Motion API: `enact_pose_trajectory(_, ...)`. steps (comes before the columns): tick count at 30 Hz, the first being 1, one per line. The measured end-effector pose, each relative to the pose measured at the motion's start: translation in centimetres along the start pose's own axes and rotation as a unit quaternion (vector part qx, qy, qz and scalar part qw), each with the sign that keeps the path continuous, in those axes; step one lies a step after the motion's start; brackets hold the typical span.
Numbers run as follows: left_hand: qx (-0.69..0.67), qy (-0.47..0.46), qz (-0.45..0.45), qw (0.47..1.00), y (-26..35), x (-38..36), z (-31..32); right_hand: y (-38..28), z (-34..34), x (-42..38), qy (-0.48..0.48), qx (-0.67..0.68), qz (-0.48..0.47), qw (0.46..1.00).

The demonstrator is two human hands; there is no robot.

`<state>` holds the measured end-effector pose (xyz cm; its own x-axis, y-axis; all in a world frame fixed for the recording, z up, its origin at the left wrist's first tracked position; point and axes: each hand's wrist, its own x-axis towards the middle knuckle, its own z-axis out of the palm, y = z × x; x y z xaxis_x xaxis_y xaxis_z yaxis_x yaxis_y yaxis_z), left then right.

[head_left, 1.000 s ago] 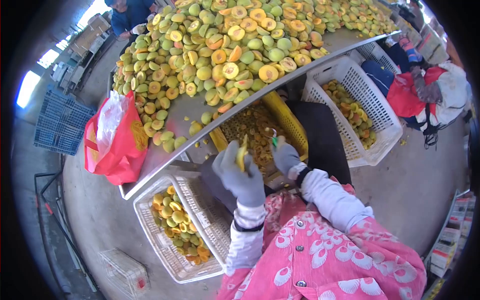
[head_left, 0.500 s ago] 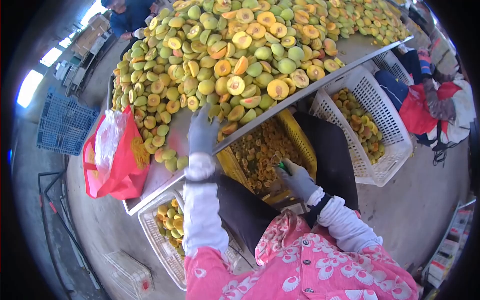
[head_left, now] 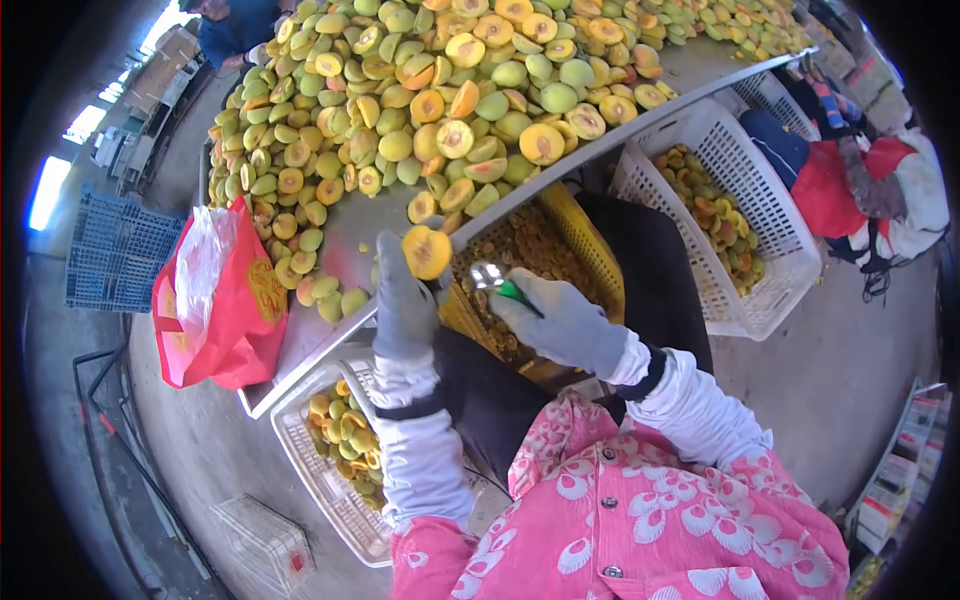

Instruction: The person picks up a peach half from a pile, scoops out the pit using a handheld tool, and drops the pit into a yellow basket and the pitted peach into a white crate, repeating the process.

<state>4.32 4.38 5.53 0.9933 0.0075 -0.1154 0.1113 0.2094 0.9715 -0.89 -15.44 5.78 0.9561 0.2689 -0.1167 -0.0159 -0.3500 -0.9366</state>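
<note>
My left hand [head_left: 408, 300], in a grey glove, holds a halved fruit [head_left: 427, 252] with its cut orange face turned up, just off the table's front edge. In my gloved right hand [head_left: 560, 318] is a small tool with a green handle [head_left: 520, 296] and a shiny metal end, a short way right of the fruit. Below both hands stands a yellow crate [head_left: 585, 262] with many small brown and orange pieces in it. Beyond them a large heap of halved fruit [head_left: 455, 139] covers much of the metal table [head_left: 352, 250].
A red bag [head_left: 225, 310] stands at the table's left corner. White crates of fruit halves stand right [head_left: 770, 210] and lower left [head_left: 300, 450]. Blue crates [head_left: 125, 250] are stacked far left. One person [head_left: 235, 35] is behind the heap, another [head_left: 850, 190] at the right.
My left hand has come back from the heap with a fruit half in it. My right hand has risen from over the yellow crate with the tool, toward my left hand.
</note>
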Motion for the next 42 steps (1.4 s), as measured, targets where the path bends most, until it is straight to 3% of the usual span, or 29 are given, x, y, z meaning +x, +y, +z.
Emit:
enact_pose_trajectory(3,-0.123,0.043,-0.057,0.99,0.7,-4.3,4.0,-2.6,0.8,-1.1,0.013,-0.013,-0.051,0.999)
enact_pose_trajectory(6,-0.169,0.043,-0.006,0.985,-0.2,-5.6,4.6,-2.1,2.0,-1.8,0.056,-0.049,-0.094,0.993)
enact_pose_trajectory(11,-0.113,0.087,0.05,0.988,-0.3,-6.7,5.2,-1.6,3.6,-2.9,0.139,-0.066,-0.163,0.975)
enact_pose_trajectory(15,-0.11,0.156,0.068,0.979,0.4,-7.6,6.3,-2.2,4.5,-3.7,0.158,-0.062,-0.154,0.973)
enact_pose_trajectory(17,-0.087,0.181,0.083,0.976,1.3,-8.0,6.9,-2.3,4.5,-3.9,0.126,-0.119,-0.152,0.973)
enact_pose_trajectory(19,-0.062,0.205,0.096,0.972,1.7,-8.2,6.9,-2.5,3.9,-3.9,0.092,-0.095,-0.145,0.981)
enact_pose_trajectory(21,-0.062,0.152,0.045,0.985,2.0,-8.3,6.3,-3.1,3.2,-4.4,0.058,-0.073,-0.137,0.986)
enact_pose_trajectory(23,-0.054,0.151,0.05,0.986,1.2,-8.0,6.1,-4.2,2.4,-4.7,-0.049,0.005,-0.027,0.998)
enact_pose_trajectory(24,-0.043,0.151,0.051,0.986,1.0,-7.9,6.1,-4.6,2.2,-4.8,-0.048,0.004,-0.027,0.998)
enact_pose_trajectory(26,-0.02,0.141,0.041,0.989,1.1,-8.4,6.0,-4.8,2.1,-5.0,-0.124,0.103,0.094,0.983)
enact_pose_trajectory(27,0.004,0.133,0.03,0.991,1.3,-8.6,6.0,-4.7,2.0,-4.9,-0.123,0.103,0.095,0.982)
enact_pose_trajectory(29,-0.004,0.122,0.016,0.992,1.4,-8.7,5.8,-4.4,1.7,-4.7,-0.239,0.269,0.2,0.911)
enact_pose_trajectory(30,-0.014,0.109,0.005,0.994,1.4,-8.6,5.8,-4.3,1.3,-4.7,-0.24,0.27,0.201,0.911)
enact_pose_trajectory(31,-0.014,0.11,0.006,0.994,1.5,-8.5,5.5,-4.1,0.7,-4.8,-0.297,0.358,0.222,0.857)
enact_pose_trajectory(32,-0.043,0.048,-0.007,0.998,1.6,-8.3,5.0,-4.2,0.5,-4.8,-0.35,0.441,0.24,0.791)
enact_pose_trajectory(33,-0.074,-0.013,-0.02,0.997,1.5,-8.3,4.6,-4.4,0.7,-4.9,-0.35,0.454,0.244,0.782)
enact_pose_trajectory(34,-0.075,-0.009,-0.019,0.997,1.0,-8.0,4.4,-3.7,1.0,-4.7,-0.353,0.452,0.245,0.781)
enact_pose_trajectory(36,-0.156,-0.036,-0.035,0.987,-1.2,-6.8,4.1,-1.7,1.6,-3.8,-0.358,0.534,0.24,0.727)
enact_pose_trajectory(37,-0.06,0.05,0.108,0.991,-2.5,-6.6,4.6,-1.9,1.6,-4.1,-0.355,0.535,0.192,0.743)
enact_pose_trajectory(38,-0.059,0.05,0.107,0.991,-3.3,-6.3,4.1,-1.5,1.6,-4.2,-0.355,0.535,0.192,0.742)
enact_pose_trajectory(40,-0.268,0.086,-0.006,0.96,-2.9,-6.1,4.2,-0.8,1.5,-4.2,-0.39,0.56,0.153,0.715)
enact_pose_trajectory(41,-0.211,0.084,0.047,0.973,-2.8,-6.4,4.5,-0.6,1.6,-4.2,-0.388,0.56,0.153,0.716)
enact_pose_trajectory(42,-0.211,0.085,0.044,0.973,-3.1,-6.6,4.1,-0.5,1.7,-4.3,-0.283,0.505,0.204,0.789)
